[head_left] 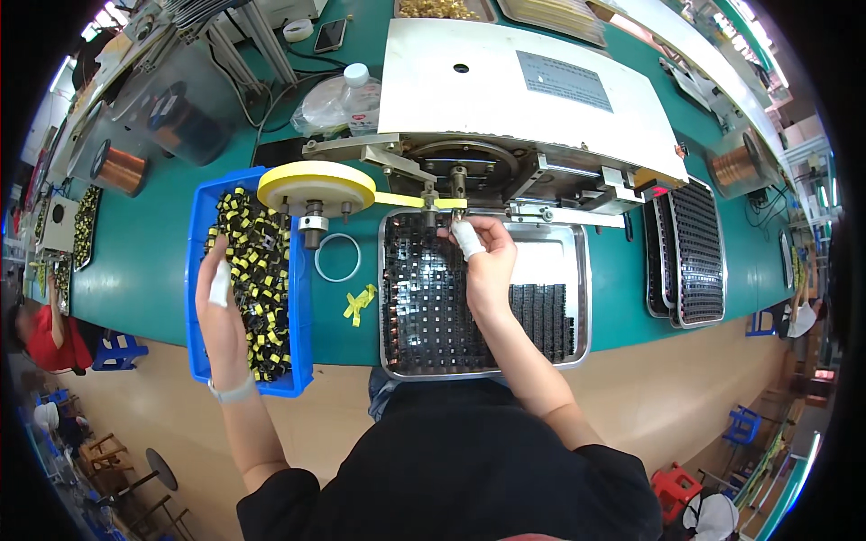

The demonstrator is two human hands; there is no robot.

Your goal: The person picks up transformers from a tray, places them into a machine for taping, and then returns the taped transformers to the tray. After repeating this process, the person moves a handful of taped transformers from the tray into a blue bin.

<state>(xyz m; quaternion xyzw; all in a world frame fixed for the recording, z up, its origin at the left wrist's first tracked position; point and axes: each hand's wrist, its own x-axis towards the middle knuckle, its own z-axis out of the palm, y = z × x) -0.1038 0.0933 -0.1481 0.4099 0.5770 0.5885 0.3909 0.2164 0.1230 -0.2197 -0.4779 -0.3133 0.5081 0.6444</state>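
My right hand (488, 263) reaches up to the winding machine's spindle (458, 185), with fingers bent together at its tip. A white wrap covers one finger, and whatever they hold is hidden. From a yellow tape roll (316, 187), a strip runs across to the spindle. My left hand (221, 311) is held edge-on over the left side of a blue bin (302, 356), fingers stretched, one wrapped in white; nothing shows in it. Many small black coil bobbins with yellow tape (262, 288) fill the bin. Below my right hand, a metal tray (552, 257) holds rows of black bobbins (428, 307).
Yellow tape scraps (359, 305) and a white ring (337, 258) lie between bin and tray. Stacked trays of black parts (696, 257) stand at right. Copper wire spools (119, 169) are at left. A bottle (359, 99) and a phone (330, 36) sit behind the tape roll.
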